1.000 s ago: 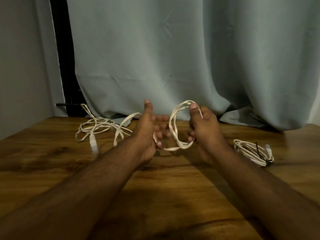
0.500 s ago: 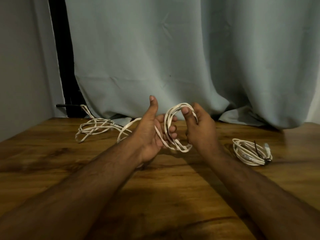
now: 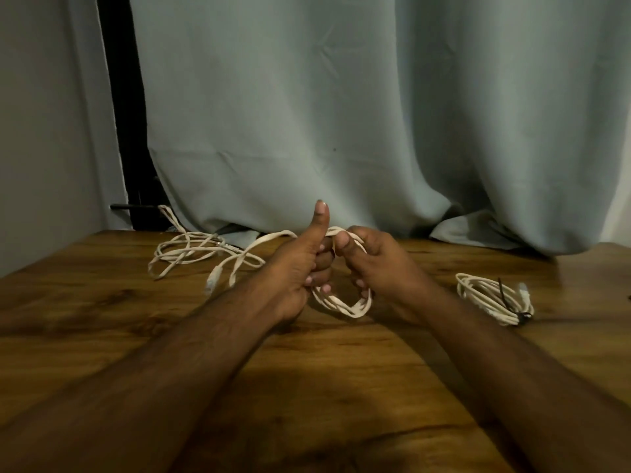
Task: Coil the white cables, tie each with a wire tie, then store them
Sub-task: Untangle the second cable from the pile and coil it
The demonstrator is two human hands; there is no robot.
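Both hands hold a small coil of flat white cable above the wooden table. My left hand has its fingers curled round the coil's left side, thumb pointing straight up. My right hand grips the coil's right side, thumb pressed on its top. The cable's free length runs left from the hands, ending in a plug that hangs just above the table. A second loose white cable lies tangled at the back left. A coiled white cable with a dark wire tie lies at the right.
A pale grey curtain hangs along the table's far edge, its hem spilling onto the wood. A dark vertical post and a wall stand at the back left.
My hands have come together and the coil has tightened between them. The free length was drawn in, its plug swinging toward the hands.
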